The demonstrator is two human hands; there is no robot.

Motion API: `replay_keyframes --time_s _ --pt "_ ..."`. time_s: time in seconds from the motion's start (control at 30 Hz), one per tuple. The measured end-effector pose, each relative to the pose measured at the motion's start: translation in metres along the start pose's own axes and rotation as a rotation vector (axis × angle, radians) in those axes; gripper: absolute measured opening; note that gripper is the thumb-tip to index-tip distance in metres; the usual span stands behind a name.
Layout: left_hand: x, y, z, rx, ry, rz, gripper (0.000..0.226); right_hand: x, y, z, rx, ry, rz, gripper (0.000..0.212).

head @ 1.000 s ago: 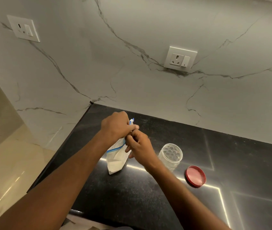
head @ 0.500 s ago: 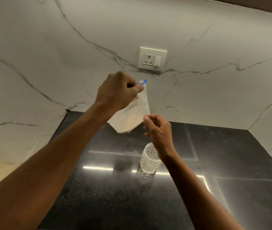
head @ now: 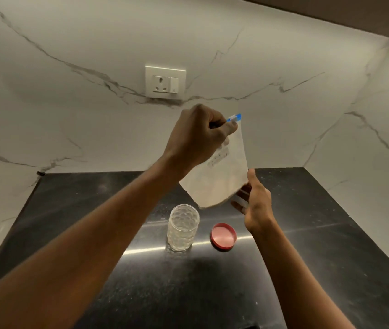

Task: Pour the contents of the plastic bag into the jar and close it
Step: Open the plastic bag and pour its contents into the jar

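My left hand grips the top of a clear plastic bag by its blue zip strip and holds it in the air above the counter. White contents fill the bag's lower part. My right hand is under the bag's lower right corner, its fingers straight and touching the bag. A clear dimpled jar stands upright and uncovered on the black counter, below and left of the bag. Its red lid lies flat on the counter just right of the jar.
A white marble wall rises behind the counter and on both sides, with a white socket plate above the bag. The counter's left edge drops to a pale floor at the lower left.
The bag has swung to the right and now hangs above the lid side of the jar. My right hand has uncurled and moved right to touch the bag's lower corner. The view has shifted.
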State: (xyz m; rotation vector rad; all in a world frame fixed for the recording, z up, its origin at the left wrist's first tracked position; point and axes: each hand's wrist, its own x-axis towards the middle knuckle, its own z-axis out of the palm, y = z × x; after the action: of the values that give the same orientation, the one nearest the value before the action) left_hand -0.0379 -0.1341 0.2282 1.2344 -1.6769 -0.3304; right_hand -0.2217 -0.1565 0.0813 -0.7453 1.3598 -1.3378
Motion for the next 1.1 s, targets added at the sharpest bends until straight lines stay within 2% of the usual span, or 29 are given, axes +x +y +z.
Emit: replay_keyframes --time_s 0.1,0.27,0.4,0.6,0.8,0.97,1.1 --pt "-0.009 0.000 0.022 -0.071 -0.035 0.006 0.030 0.004 0.003 -0.029 0.045 0.031 0.048 0.029" --pt "-0.024 -0.016 0.041 -0.192 -0.123 -0.079 0.031 0.009 0.002 -0.066 0.137 0.087 0.084 0.034" --pt "-0.040 -0.050 0.046 -0.305 -0.204 -0.229 0.024 0.010 -0.003 -0.082 0.101 0.123 -0.024 0.018" --pt "-0.071 -0.094 0.047 -0.410 -0.220 -0.409 0.014 0.004 -0.012 -0.087 0.016 0.051 -0.211 0.018" --pt "-0.091 -0.118 0.042 -0.430 -0.205 -0.486 0.017 0.000 -0.017 -0.078 -0.072 -0.018 -0.406 0.019" --pt "-0.100 -0.125 0.039 -0.435 -0.177 -0.525 0.023 -0.002 -0.024 -0.066 -0.118 -0.054 -0.499 0.020" --pt "-0.108 -0.130 0.036 -0.455 -0.138 -0.552 0.016 -0.011 -0.029 -0.054 -0.179 -0.070 -0.556 0.022"
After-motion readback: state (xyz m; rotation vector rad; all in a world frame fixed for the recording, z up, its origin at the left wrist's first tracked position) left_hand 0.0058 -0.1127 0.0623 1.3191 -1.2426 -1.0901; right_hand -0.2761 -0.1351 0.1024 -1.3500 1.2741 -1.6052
